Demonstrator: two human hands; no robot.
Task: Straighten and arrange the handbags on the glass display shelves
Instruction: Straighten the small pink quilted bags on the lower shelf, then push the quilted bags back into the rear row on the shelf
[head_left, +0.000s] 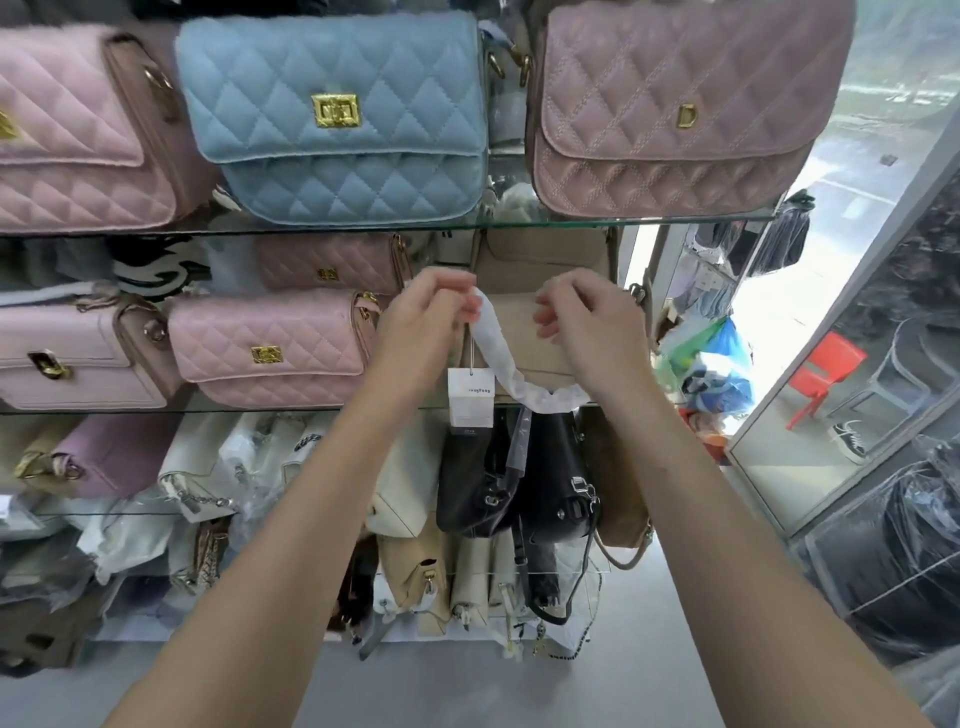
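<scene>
Right now your left hand (431, 306) and right hand (582, 312) are both raised in front of the middle glass shelf (104, 410), each pinching one end of a white paper-wrapped strap (498, 358). Your left fingers (467, 312) are closed tight on the strap's upper end, and your right fingers (545, 317) are curled in toward the palm; the strap's other end runs up behind that hand, so you cannot see exactly where they grip it. Between the two hands the strap sags in a loop down to the shelf edge. A white tag (471, 397) hangs on a thin string from just under your left fingers.

Directly behind the strap, touching neither palm, a beige handbag (524, 322) stands on the middle shelf at its right end. To its left sit a pink quilted bag (270, 348) and a pale pink bag (78, 358), with another quilted pink one (327, 262) behind them.

On the top shelf (623, 219) stand a blue quilted bag (337, 114), a mauve quilted bag (685, 104) to its right and a pink one (72, 130) to its left. Below the strap's loop, a black bag (519, 483) in clear wrap sits on the lower level.
</scene>
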